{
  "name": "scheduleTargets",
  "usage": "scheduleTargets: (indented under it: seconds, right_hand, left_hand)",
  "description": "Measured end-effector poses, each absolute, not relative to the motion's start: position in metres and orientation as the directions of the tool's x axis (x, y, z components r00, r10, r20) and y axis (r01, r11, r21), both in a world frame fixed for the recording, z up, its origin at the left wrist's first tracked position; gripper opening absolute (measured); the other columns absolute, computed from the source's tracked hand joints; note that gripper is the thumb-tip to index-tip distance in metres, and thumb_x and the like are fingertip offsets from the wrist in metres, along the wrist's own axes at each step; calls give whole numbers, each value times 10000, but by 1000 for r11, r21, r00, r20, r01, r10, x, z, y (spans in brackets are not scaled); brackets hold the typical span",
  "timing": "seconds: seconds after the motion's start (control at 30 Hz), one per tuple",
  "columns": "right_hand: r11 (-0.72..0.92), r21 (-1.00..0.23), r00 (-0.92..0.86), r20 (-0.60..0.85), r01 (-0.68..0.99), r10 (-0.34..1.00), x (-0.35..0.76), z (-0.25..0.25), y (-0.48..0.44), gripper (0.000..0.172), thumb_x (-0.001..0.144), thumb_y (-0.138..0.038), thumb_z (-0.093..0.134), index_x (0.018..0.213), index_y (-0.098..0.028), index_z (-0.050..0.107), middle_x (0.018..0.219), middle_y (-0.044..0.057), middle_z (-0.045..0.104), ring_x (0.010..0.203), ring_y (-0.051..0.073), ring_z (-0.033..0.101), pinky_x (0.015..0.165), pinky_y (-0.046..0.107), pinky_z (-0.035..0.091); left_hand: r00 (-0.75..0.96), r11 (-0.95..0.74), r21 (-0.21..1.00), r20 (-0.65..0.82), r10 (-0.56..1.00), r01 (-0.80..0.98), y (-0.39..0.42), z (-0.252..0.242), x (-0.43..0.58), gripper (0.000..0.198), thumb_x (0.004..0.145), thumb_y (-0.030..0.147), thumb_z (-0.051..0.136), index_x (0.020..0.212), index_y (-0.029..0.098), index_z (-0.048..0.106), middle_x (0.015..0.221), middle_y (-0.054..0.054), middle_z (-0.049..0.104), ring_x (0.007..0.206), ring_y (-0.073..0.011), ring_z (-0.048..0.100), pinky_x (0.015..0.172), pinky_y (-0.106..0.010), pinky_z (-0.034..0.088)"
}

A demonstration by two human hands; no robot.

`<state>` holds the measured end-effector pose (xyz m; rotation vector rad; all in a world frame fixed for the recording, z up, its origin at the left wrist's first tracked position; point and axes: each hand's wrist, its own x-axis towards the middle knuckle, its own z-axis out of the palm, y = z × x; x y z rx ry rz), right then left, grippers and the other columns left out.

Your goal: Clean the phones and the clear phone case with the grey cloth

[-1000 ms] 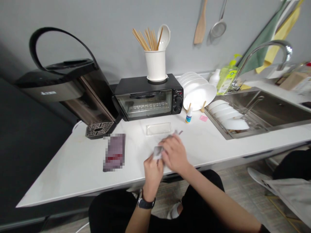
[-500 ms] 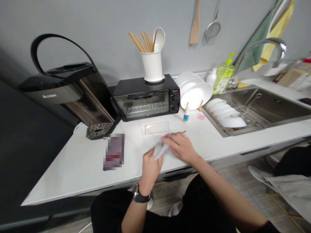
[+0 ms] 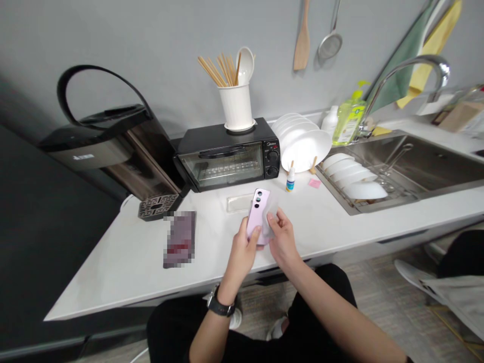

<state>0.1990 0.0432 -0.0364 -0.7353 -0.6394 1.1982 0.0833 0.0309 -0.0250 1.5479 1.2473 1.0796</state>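
A pale pink phone point(image 3: 255, 214) is held above the counter with its back and camera lenses facing up. My left hand point(image 3: 243, 247) is closed round its lower left side, thumb across the back. Between the thumb and fingers of my right hand point(image 3: 284, 238) is a thin whitish wipe point(image 3: 269, 212), pressed along the phone's right side. Just behind the phone a clear phone case point(image 3: 239, 203) lies on the counter, partly hidden by it. A small white bottle with a blue label point(image 3: 290, 180) stands behind my right hand, near a pink slip point(image 3: 314, 183).
A dark pouch-like item point(image 3: 180, 239), partly pixelated, lies left on the white counter point(image 3: 124, 272). Behind stand a water dispenser point(image 3: 124, 151), a toaster oven point(image 3: 227, 164) and racked plates point(image 3: 306, 149). The sink point(image 3: 434, 156) holds bowls at right. Another person's shoe point(image 3: 406, 275) shows at lower right.
The phone has turned from hidden under the wipe to back-up and plainly visible. My right hand has shifted lower, with the wipe now at the phone's right side.
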Motion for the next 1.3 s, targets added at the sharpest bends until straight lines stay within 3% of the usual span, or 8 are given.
scheduleTargets:
  seconds: [0.17, 0.4, 0.53, 0.73, 0.9, 1.03, 1.2, 1.3]
  right_hand:
    - [145, -867, 165, 73, -476, 984, 232, -38, 68, 518, 790, -617, 802, 1110, -220, 703, 873, 8, 735, 687, 170, 613, 620, 272, 497]
    - [-24, -995, -237, -1, -93, 971, 277, -38, 83, 509, 776, -620, 827, 628, -158, 674, 516, -43, 478, 486, 92, 340, 459, 238, 245]
    - [-46, -990, -315, -3, -131, 949, 272, -47, 73, 471, 794, -638, 800, 925, -190, 743, 742, -8, 656, 615, 140, 517, 568, 249, 395]
    - [4, -1000, -168, 4, -1, 986, 268, -53, 69, 568, 852, -723, 686, 694, -177, 683, 592, -8, 578, 575, 153, 466, 546, 268, 365]
    - [39, -995, -248, 60, -87, 967, 270, -48, 67, 461, 823, -659, 759, 917, -208, 739, 739, -2, 660, 667, 177, 564, 641, 278, 456]
    - [90, -994, -151, 79, 65, 985, 274, -49, 68, 544, 866, -678, 697, 643, -182, 682, 556, -24, 525, 562, 145, 439, 547, 267, 361]
    - [152, -987, -116, 156, -42, 981, 264, -54, 67, 458, 851, -661, 725, 1001, -231, 770, 923, 30, 727, 889, 232, 627, 770, 302, 504]
    - [131, -991, -129, 128, 13, 983, 262, -55, 70, 434, 813, -645, 767, 812, -211, 749, 762, 19, 674, 804, 231, 612, 726, 303, 500]
  left_hand:
    - [293, 28, 989, -70, 954, 147, 30, -29, 63, 506, 1004, 547, 546, 1369, 197, 533, 974, -77, 764, 695, -189, 775, 500, -219, 603]
    - [420, 138, 988, -157, 894, 75, 37, -27, 33, 718, 928, 544, 704, 1497, 146, 522, 871, -62, 748, 670, -205, 751, 548, -310, 649]
    - [379, 156, 987, -162, 911, 47, 38, -31, 31, 748, 916, 532, 726, 1521, 140, 525, 847, -68, 753, 632, -194, 737, 499, -278, 621]
    - [380, 157, 985, -171, 909, 66, 36, -29, 33, 696, 903, 547, 733, 1437, 122, 598, 774, -55, 744, 575, -185, 720, 463, -263, 600]
    - [330, 150, 987, -163, 930, 65, 35, -33, 34, 675, 916, 575, 704, 1393, 108, 606, 727, -47, 740, 529, -170, 707, 426, -212, 545]
    - [355, 155, 987, -162, 921, 48, 32, -33, 36, 678, 904, 562, 725, 1396, 109, 615, 762, -45, 741, 565, -181, 713, 474, -276, 610]
    - [255, 129, 992, -127, 958, 11, 32, -35, 37, 699, 908, 561, 720, 1421, 104, 595, 783, -60, 752, 578, -189, 721, 468, -279, 613]
    - [236, 143, 990, -136, 962, -14, 31, -35, 38, 747, 882, 568, 746, 1436, 92, 585, 800, -66, 755, 566, -189, 712, 458, -296, 617]
